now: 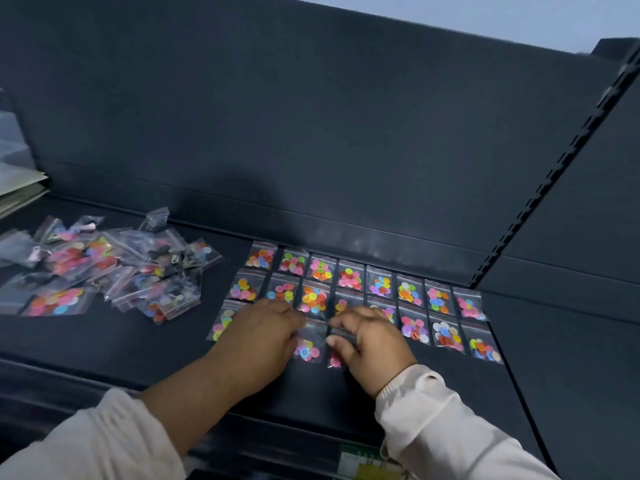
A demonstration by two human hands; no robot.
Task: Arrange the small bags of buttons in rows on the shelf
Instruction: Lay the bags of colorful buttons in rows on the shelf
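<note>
Small clear bags of coloured buttons [349, 277] lie in three rows on the dark shelf [381, 393]. Both my hands are at the front row. My left hand [263, 337] covers one bag, and its curled fingertips hold the top left edge of a bag with a blue button [307, 350]. Just to the right, my right hand [370, 344] pinches the zip strip of a bag of red buttons [334, 360] between thumb and forefinger. That bag is mostly hidden under the hand.
A loose heap of unsorted button bags [114, 271] lies on the shelf's left part. The shelf's back panel [311, 150] rises right behind the back row. A slotted upright [554, 168] bounds the right side. Flat packets [20, 188] stick in at far left.
</note>
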